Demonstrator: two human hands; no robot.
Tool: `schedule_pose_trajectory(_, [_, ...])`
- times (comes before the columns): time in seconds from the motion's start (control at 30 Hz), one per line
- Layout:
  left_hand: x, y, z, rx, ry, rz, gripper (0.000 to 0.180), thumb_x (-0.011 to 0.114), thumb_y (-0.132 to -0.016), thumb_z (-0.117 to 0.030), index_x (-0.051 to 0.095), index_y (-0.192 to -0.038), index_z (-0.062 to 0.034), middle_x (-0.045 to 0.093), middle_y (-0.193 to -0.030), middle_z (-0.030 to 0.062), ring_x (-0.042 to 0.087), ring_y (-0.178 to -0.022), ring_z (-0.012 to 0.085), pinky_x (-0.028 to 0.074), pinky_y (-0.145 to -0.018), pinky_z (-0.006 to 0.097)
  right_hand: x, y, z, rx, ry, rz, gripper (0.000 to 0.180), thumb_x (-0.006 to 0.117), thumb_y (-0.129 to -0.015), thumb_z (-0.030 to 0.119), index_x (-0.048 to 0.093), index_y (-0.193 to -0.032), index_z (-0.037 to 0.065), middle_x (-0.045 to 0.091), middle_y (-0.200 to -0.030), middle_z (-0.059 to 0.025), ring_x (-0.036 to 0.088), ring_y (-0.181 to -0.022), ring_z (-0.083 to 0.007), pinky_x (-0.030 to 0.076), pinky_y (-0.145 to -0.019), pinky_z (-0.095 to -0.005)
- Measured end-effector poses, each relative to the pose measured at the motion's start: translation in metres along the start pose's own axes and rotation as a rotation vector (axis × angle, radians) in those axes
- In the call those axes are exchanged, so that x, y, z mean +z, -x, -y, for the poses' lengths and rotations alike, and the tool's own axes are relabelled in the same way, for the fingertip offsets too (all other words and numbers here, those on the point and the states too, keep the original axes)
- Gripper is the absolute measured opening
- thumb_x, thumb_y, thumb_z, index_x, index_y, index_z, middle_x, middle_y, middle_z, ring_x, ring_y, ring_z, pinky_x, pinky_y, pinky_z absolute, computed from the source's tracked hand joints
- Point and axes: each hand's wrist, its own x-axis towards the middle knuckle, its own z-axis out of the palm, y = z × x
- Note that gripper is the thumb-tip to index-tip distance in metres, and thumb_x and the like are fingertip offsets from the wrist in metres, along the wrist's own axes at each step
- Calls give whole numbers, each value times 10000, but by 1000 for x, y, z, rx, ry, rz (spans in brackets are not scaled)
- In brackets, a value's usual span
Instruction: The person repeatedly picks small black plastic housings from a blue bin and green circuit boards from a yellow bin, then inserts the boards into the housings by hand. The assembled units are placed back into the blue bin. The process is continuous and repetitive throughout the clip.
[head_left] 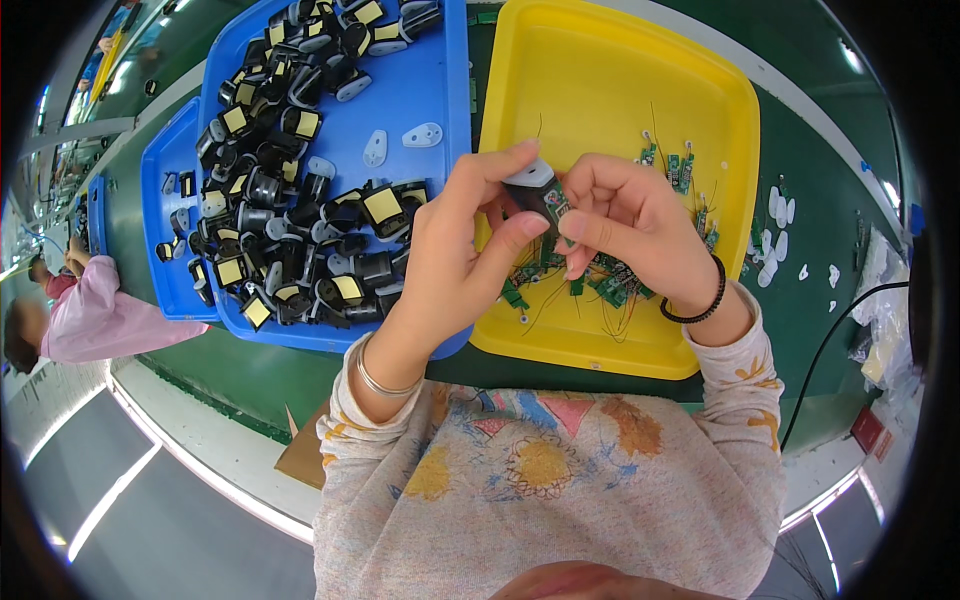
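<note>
In my left hand is a small black plastic housing with a light grey end cap, gripped between the thumb and fingers. A small green circuit board sits against the housing's right side, pinched by the thumb and fingers of my right hand. Whether the board is partly inside the housing I cannot tell. Both hands are above a yellow tray, where more green circuit boards with thin wires lie below and beside my right hand.
Left of the yellow tray, a blue tray holds many black housings with cream pads, plus loose grey caps. Another blue tray stands farther left. White plastic pieces, a black cable and clear bags lie right. A person in pink sits far left.
</note>
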Motion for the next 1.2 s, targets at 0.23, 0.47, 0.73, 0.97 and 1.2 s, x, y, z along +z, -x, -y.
schedule_pose_trajectory(0.23, [2, -5, -7, -23, 325, 44, 410, 547, -769, 15, 423, -1160, 0, 464, -1229, 163, 524, -1012, 186, 427, -838, 302, 11, 4, -6, -451, 703, -265, 105, 625, -752, 52, 525, -780, 42, 546, -641, -43, 567, -558, -126, 423, -481, -251])
schedule_pose_trajectory(0.47, [3, -5, -6, -50, 472, 37, 420, 485, -750, 69, 388, -1151, -9, 441, -1239, 176, 483, -1080, 208, 402, -875, 311, 15, 2, -8, -728, 1058, -323, 121, 639, -707, 67, 532, -763, 61, 539, -636, -81, 538, -538, -254, 411, -466, -322])
schedule_pose_trajectory(0.73, [2, -4, -7, -79, 497, 46, 430, 469, -735, 91, 401, -1143, -26, 466, -1203, 150, 482, -1076, 189, 413, -846, 297, 16, 3, -8, -672, 959, -327, 108, 642, -705, 49, 546, -754, 51, 554, -651, -74, 550, -540, -228, 416, -473, -296])
schedule_pose_trajectory(0.97, [2, -3, -11, -91, 325, -19, 409, 507, -744, 68, 466, -1142, -18, 535, -1108, 130, 533, -1001, 169, 463, -780, 278, 15, 4, -8, -487, 666, -277, 89, 629, -735, 33, 543, -757, 25, 550, -626, -54, 547, -517, -140, 423, -485, -236])
schedule_pose_trajectory(1.2, [-8, -7, -8, -151, 271, -8, 386, 605, -738, -15, 515, -1113, -34, 568, -1049, 98, 547, -943, 183, 470, -761, 303, 12, -2, -4, -312, 363, -173, 98, 621, -764, 67, 537, -765, 16, 540, -622, -20, 536, -532, -84, 421, -491, -218])
